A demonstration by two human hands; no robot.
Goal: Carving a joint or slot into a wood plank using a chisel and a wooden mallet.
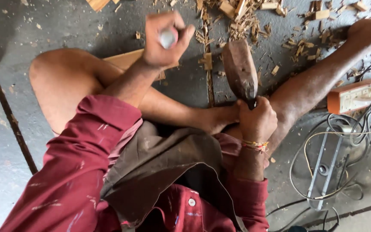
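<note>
I sit on a grey floor with my legs spread. My left hand [165, 38] is a raised fist closed around a tool whose pale round handle end [167, 38] faces the camera. Under that hand lies a light wooden plank [127, 59], partly hidden by my forearm and knee. My right hand [257, 118] grips the handle of a dark brown wooden mallet [239, 71], whose head points away from me over the floor. A thread band circles my right wrist.
Wood chips and offcuts [245, 17] litter the floor ahead. At the right lie an orange and white power strip [359, 95], tangled cables [336, 141] and a metal bracket [323, 167]. A thin dark rod [11, 120] runs along the floor at left.
</note>
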